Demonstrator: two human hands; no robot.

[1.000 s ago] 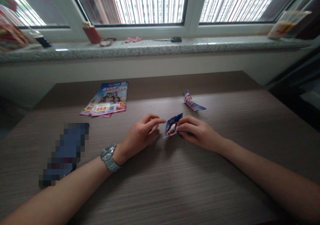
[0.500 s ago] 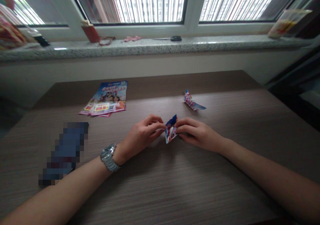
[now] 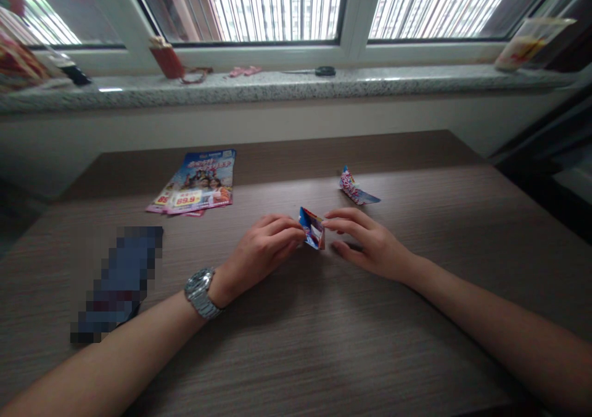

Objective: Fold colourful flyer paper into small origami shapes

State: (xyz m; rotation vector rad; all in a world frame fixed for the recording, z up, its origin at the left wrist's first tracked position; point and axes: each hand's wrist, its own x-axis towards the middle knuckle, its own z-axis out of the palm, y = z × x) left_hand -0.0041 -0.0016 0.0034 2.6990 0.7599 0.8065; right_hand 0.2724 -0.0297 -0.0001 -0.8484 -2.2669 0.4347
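Observation:
Between my hands is a small piece of folded printed paper [image 3: 312,229], blue with red and white parts, standing at an angle above the table. My left hand [image 3: 272,242] pinches its left side between thumb and fingers; a metal watch [image 3: 202,292] is on that wrist. On the other side, my right hand [image 3: 365,242] has its thumb and fingers apart, with the fingertips at or just touching the paper's right edge. Beyond my right hand lies another folded printed paper [image 3: 356,189], bent, with one flat end pointing right.
A stack of colourful flyers [image 3: 201,182] lies at the table's back left, and a blurred-out dark flat object [image 3: 118,284] beside my left forearm. On the granite windowsill [image 3: 277,88] are a red case [image 3: 167,60], pink pieces [image 3: 245,71], a dark-handled tool [image 3: 325,71] and a plastic cup [image 3: 527,45].
My right thumb and fingers have come apart from their pinch on the paper. The paper has turned and shifted slightly left, still held by my left hand.

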